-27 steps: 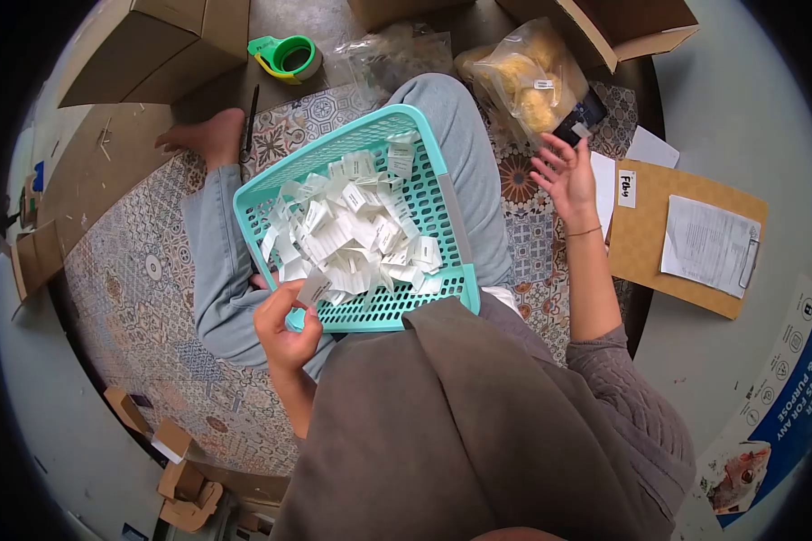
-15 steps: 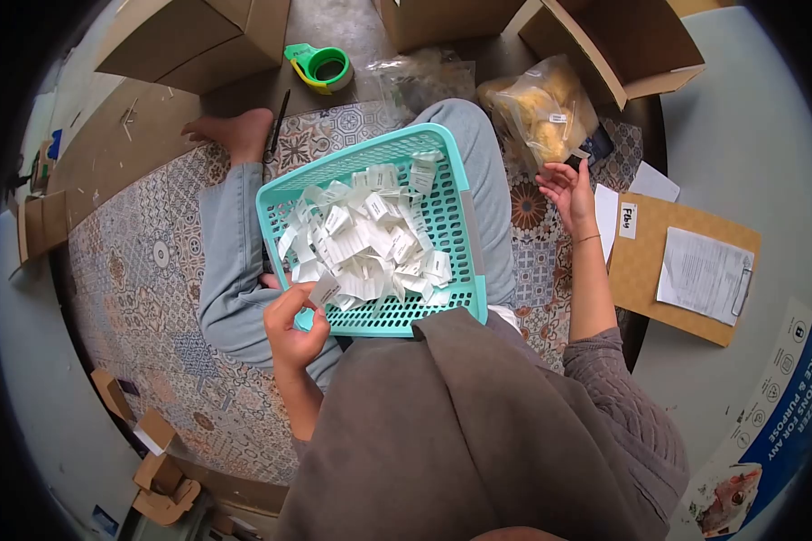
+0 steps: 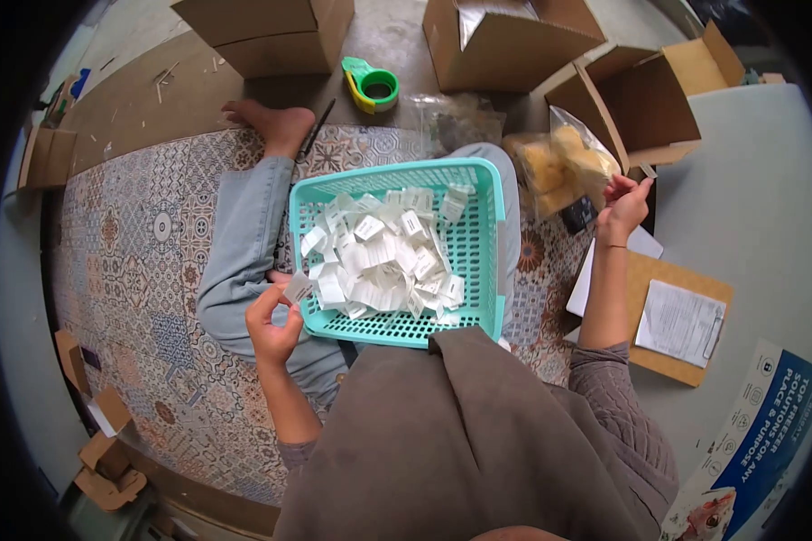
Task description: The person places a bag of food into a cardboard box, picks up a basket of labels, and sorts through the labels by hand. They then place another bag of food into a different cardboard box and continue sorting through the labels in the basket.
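My left hand pinches a small white printed label at the near left corner of a turquoise plastic basket. The basket rests on my lap and holds a loose heap of similar white labels. Out to the right, my right hand is raised with its fingers curled. A small greyish piece shows at its fingertips, and I cannot tell what it is. Those fingers are right by the corner of a clear plastic bag with yellow contents.
Open cardboard boxes stand along the far side. A green tape dispenser and a black pen lie ahead of the basket. To the right are a brown folder and a clipboard with printed sheets. Patterned mat covers the floor.
My right hand has moved right and outward, beside the bag's corner, and the bag has tilted. My left hand still holds its label, now slightly outside the basket's corner. The view has turned rightward.
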Action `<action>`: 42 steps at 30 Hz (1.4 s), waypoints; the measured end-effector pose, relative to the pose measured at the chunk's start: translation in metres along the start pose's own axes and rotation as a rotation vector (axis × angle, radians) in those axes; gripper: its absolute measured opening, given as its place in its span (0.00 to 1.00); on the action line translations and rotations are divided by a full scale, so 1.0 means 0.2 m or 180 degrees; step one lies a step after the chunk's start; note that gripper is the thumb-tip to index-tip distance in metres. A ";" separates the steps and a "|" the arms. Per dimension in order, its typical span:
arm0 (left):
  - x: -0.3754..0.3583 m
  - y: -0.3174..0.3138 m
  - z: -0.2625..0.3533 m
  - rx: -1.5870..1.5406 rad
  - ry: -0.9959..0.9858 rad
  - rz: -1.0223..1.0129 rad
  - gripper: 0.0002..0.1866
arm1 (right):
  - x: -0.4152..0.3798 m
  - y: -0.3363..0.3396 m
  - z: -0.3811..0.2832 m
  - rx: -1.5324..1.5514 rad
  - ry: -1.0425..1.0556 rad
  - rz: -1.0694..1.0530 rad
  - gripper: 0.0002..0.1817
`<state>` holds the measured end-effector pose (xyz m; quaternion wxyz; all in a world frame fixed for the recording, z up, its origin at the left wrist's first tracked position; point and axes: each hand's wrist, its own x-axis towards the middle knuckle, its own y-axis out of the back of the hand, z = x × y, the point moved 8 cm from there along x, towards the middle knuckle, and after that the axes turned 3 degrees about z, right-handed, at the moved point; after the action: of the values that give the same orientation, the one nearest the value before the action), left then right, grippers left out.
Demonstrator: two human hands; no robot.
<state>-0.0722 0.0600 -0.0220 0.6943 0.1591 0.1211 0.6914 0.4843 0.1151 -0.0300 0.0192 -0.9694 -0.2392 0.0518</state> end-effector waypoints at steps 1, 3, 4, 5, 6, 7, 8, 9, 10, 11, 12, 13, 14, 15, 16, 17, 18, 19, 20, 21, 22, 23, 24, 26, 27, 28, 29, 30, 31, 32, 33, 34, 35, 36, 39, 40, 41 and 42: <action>0.00 0.01 0.00 -0.0027 -0.0036 0.0079 0.06 | 0.00 -0.06 -0.08 0.0045 0.0025 -0.0079 0.31; 0.01 0.05 0.01 -0.0052 -0.0096 0.0312 0.08 | 0.00 -0.17 -0.22 0.0161 0.0069 -0.0209 0.28; 0.01 0.07 0.02 -0.0065 -0.0116 0.0416 0.08 | -0.02 -0.24 -0.27 0.0194 0.0082 -0.0354 0.28; 0.00 0.07 0.02 -0.0078 -0.0114 0.0424 0.08 | -0.06 -0.30 -0.33 0.0247 0.0116 -0.0444 0.27; 0.00 0.08 0.02 -0.0087 -0.0105 0.0429 0.08 | -0.08 -0.36 -0.37 0.0294 0.0110 -0.0562 0.25; -0.01 0.10 0.00 -0.0096 -0.0150 0.0463 0.07 | -0.11 -0.44 -0.41 0.0492 0.0050 -0.0834 0.24; -0.02 0.12 0.01 -0.0076 -0.0155 0.0525 0.07 | -0.15 -0.51 -0.45 0.0692 -0.0014 -0.1084 0.24; -0.03 0.13 0.00 -0.0037 -0.0090 0.0491 0.06 | -0.19 -0.58 -0.49 0.0788 -0.0040 -0.1235 0.23; -0.03 0.12 0.00 -0.0016 -0.0029 0.0439 0.06 | -0.22 -0.65 -0.53 0.0874 -0.0052 -0.1367 0.23; -0.04 0.13 -0.01 0.0016 0.0055 0.0450 0.05 | -0.23 -0.71 -0.54 0.0940 -0.0138 -0.1511 0.22; -0.05 0.15 -0.01 0.0017 0.0014 0.0461 0.05 | -0.27 -0.77 -0.56 0.0882 -0.0103 -0.1475 0.22; -0.06 0.16 -0.03 -0.0043 -0.0014 0.0552 0.05 | -0.34 -0.83 -0.58 0.0879 -0.0072 -0.1592 0.23; -0.08 0.18 -0.05 -0.0104 -0.0040 0.0659 0.05 | -0.40 -0.89 -0.60 0.0875 -0.0039 -0.1726 0.23; -0.09 0.19 -0.06 -0.0142 -0.0024 0.0707 0.05 | -0.45 -0.96 -0.60 0.0823 -0.0029 -0.1902 0.24; -0.10 0.21 -0.05 -0.0133 -0.0082 0.0784 0.05 | -0.51 -1.02 -0.61 0.0800 0.0027 -0.1893 0.24; -0.10 0.22 -0.06 -0.0139 0.0015 0.0735 0.05 | -0.57 -1.07 -0.61 0.0732 0.0071 -0.1955 0.24; -0.11 0.23 -0.07 -0.0146 0.0112 0.0687 0.05 | -0.62 -1.13 -0.60 0.0667 0.0117 -0.2016 0.25; -0.12 0.24 -0.08 -0.0143 0.0127 0.0703 0.05 | -0.64 -1.19 -0.59 0.0656 0.0048 -0.2049 0.25; -0.12 0.25 -0.08 -0.0128 0.0075 0.0775 0.05 | -0.67 -1.26 -0.58 0.0624 0.0055 -0.2200 0.24; -0.12 0.26 -0.08 -0.0135 0.0077 0.0796 0.05 | -0.67 -1.32 -0.56 0.0695 -0.0054 -0.2239 0.24; -0.12 0.27 -0.08 -0.0140 0.0084 0.0808 0.05 | -0.67 -1.40 -0.54 0.0762 -0.0169 -0.2272 0.23; -0.12 0.27 -0.09 -0.0134 0.0109 0.0828 0.05 | -0.69 -1.47 -0.53 0.0701 -0.0297 -0.2400 0.22; -0.12 0.28 -0.09 -0.0108 0.0058 0.0879 0.05 | -0.70 -1.55 -0.51 0.0761 -0.0503 -0.2461 0.21; -0.12 0.29 -0.12 -0.0133 0.0100 0.0857 0.05 | -0.77 -1.68 -0.55 0.0667 -0.0629 -0.2693 0.20; -0.11 0.30 -0.10 -0.0099 0.0088 0.0898 0.05 | -0.80 -1.74 -0.60 0.0705 -0.0590 -0.2702 0.20; -0.11 0.31 -0.10 -0.0073 0.0050 0.0931 0.05 | -0.82 -1.81 -0.65 0.0732 -0.0551 -0.2707 0.20; -0.11 0.31 -0.11 -0.0076 0.0060 0.0929 0.05 | -0.84 -1.88 -0.72 0.0802 -0.0283 -0.2941 0.20; -0.11 0.31 -0.11 -0.0084 0.0072 0.0921 0.05 | -0.89 -1.91 -0.80 0.0816 -0.0227 -0.2813 0.21; -0.11 0.31 -0.12 -0.0132 0.0115 0.0898 0.05 | -0.92 -1.96 -0.88 0.0907 0.0008 -0.2849 0.22; -0.11 0.31 -0.11 -0.0113 0.0124 0.0880 0.05 | -0.94 -1.99 -0.94 0.0985 0.0227 -0.2866 0.23; -0.12 0.31 -0.11 -0.0138 0.0098 0.0904 0.05 | -0.99 -2.00 -1.00 0.1070 0.0406 -0.2893 0.23; -0.12 0.31 -0.11 -0.0163 0.0069 0.0929 0.06 | -1.03 -2.01 -1.05 0.1155 0.0589 -0.2918 0.23; -0.13 0.31 -0.13 -0.0147 0.0078 0.0900 0.06 | -1.04 -2.02 -1.08 0.1210 0.0667 -0.2914 0.23; -0.15 0.32 -0.16 -0.0154 0.0171 0.0970 0.06 | -1.03 -2.02 -1.09 0.1304 0.0651 -0.2866 0.23; -0.18 0.32 -0.23 -0.0140 0.0135 0.0901 0.06 | -0.91 -1.98 -1.06 0.1409 0.0289 -0.2531 0.21; -0.19 0.34 -0.25 -0.0146 0.0094 0.0945 0.06 | -0.83 -1.96 -1.02 0.1464 0.0010 -0.2439 0.20; -0.19 0.32 -0.26 -0.0151 0.0031 0.0728 0.06 | -0.76 -1.92 -0.99 0.1414 -0.0248 -0.2453 0.18; -0.21 0.34 -0.28 -0.0190 0.0128 0.0773 0.05 | -0.71 -1.84 -0.98 0.1371 -0.0386 -0.2451 0.17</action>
<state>-0.1577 0.0210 -0.0492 0.6073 0.1379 0.0942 0.7767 0.2118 0.3720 0.2013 0.2246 -0.7788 -0.5672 0.1462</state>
